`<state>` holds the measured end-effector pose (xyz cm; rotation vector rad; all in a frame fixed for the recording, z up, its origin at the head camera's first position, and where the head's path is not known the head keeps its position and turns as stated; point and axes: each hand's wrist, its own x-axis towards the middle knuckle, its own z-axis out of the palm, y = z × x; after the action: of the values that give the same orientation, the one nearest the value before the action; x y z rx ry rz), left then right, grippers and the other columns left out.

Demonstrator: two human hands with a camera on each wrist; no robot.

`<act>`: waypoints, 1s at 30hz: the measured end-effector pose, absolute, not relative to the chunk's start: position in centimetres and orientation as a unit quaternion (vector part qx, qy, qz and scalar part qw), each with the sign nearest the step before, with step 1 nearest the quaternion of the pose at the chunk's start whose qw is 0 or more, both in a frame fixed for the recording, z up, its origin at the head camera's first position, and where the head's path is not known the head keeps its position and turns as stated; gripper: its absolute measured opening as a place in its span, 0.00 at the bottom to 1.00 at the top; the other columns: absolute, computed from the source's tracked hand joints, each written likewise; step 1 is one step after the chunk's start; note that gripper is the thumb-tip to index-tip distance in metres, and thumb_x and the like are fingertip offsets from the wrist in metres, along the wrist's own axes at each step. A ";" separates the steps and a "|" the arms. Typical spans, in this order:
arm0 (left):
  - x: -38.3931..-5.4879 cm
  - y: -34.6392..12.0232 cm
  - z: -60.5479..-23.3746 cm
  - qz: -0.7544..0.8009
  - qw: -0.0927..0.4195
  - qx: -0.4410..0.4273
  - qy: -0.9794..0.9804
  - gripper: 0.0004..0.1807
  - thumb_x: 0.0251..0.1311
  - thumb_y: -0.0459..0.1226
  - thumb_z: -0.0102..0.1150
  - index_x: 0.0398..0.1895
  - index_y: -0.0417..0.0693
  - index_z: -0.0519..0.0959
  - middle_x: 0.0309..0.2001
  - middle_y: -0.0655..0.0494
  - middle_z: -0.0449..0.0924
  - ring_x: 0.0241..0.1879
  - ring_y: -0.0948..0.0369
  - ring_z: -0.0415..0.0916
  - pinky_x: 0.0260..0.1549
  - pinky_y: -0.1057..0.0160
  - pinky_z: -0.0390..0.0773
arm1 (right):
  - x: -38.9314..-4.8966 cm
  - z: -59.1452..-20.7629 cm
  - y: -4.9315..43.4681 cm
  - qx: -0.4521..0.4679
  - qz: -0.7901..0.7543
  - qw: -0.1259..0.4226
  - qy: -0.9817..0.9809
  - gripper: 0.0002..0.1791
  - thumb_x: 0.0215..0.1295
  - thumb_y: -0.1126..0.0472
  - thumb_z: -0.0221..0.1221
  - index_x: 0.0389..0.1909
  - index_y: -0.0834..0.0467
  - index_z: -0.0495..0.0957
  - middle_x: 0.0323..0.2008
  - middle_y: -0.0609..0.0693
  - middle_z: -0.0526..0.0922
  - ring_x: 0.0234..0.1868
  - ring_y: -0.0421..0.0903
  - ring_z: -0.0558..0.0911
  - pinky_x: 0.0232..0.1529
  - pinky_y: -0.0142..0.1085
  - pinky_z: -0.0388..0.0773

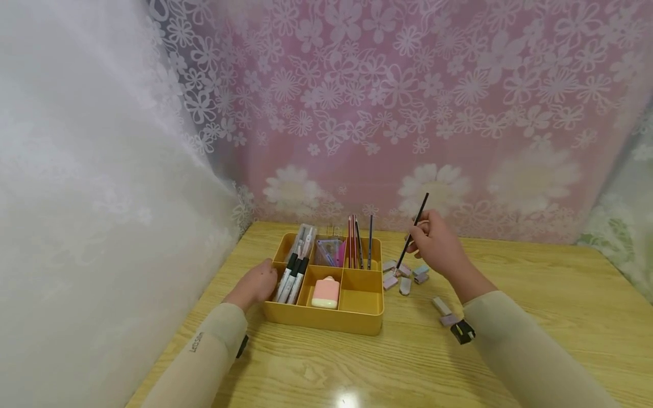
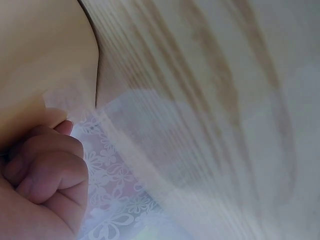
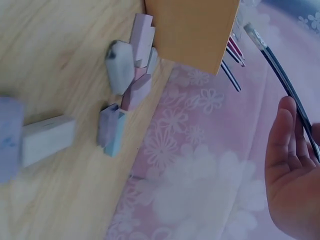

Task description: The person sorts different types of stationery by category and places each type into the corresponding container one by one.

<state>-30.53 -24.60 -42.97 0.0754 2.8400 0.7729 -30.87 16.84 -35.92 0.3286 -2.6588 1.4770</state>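
Observation:
My right hand point(image 1: 436, 241) pinches a dark pencil point(image 1: 414, 226) above the table, to the right of a yellow desk organizer point(image 1: 326, 322). The pencil tilts, its lower end over a group of small erasers point(image 1: 405, 286). In the right wrist view, a silvery band and pale tip show on the pencil point(image 3: 282, 75). My left hand point(image 1: 259, 281) grips the organizer's left side, fingers curled at the wall. Several pencils point(image 1: 352, 243) stand in its back right compartment. Markers point(image 1: 291, 281) lean in the left one, and a pink and cream bottle-shaped item point(image 1: 325, 292) lies in the front middle.
Behind the markers leans a clear case point(image 1: 305, 231). Purple translucent pieces point(image 1: 329, 252) sit in the back middle compartment. A white eraser point(image 1: 441, 306) and a lilac eraser point(image 1: 449, 320) lie near my right sleeve. A flowered pink curtain point(image 1: 357, 141) hangs behind the wooden table point(image 1: 316, 368).

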 end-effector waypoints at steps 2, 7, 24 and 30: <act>-30.5 -24.6 -42.9 0.261 0.099 0.025 0.960 0.32 0.79 0.42 0.28 0.77 0.28 0.50 0.75 0.34 0.57 0.73 0.39 0.57 0.70 0.41 0.58 | -31.4 -35.8 16.2 0.109 0.482 0.054 -0.868 0.23 0.81 0.51 0.46 0.66 0.61 0.59 0.48 0.59 0.81 0.35 0.52 0.85 0.35 0.43 0.85; -30.5 -24.6 -42.8 0.258 0.097 0.022 0.961 0.32 0.79 0.42 0.28 0.77 0.29 0.51 0.74 0.34 0.59 0.72 0.40 0.58 0.69 0.41 0.58 | -32.7 -36.1 14.5 0.115 0.490 0.067 -0.862 0.22 0.81 0.52 0.45 0.65 0.60 0.59 0.48 0.60 0.80 0.36 0.51 0.85 0.36 0.44 0.85; -30.7 -24.5 -43.1 0.268 0.096 0.016 0.959 0.31 0.79 0.42 0.29 0.76 0.30 0.54 0.73 0.34 0.61 0.72 0.41 0.60 0.69 0.41 0.59 | -35.2 -39.2 11.3 0.083 0.394 0.032 -0.915 0.20 0.80 0.56 0.46 0.65 0.63 0.62 0.40 0.56 0.79 0.31 0.52 0.81 0.37 0.44 0.78; -30.6 -24.5 -43.0 0.275 0.097 0.014 0.956 0.31 0.79 0.42 0.28 0.76 0.30 0.53 0.73 0.35 0.60 0.72 0.40 0.59 0.69 0.40 0.59 | -35.2 -39.5 11.2 0.055 0.393 0.008 -0.918 0.22 0.78 0.57 0.45 0.68 0.60 0.60 0.32 0.56 0.77 0.16 0.45 0.68 0.20 0.41 0.74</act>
<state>-30.58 -24.50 -43.00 0.0416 2.8330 0.8145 -35.24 11.21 -39.47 0.1705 -2.8699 1.2283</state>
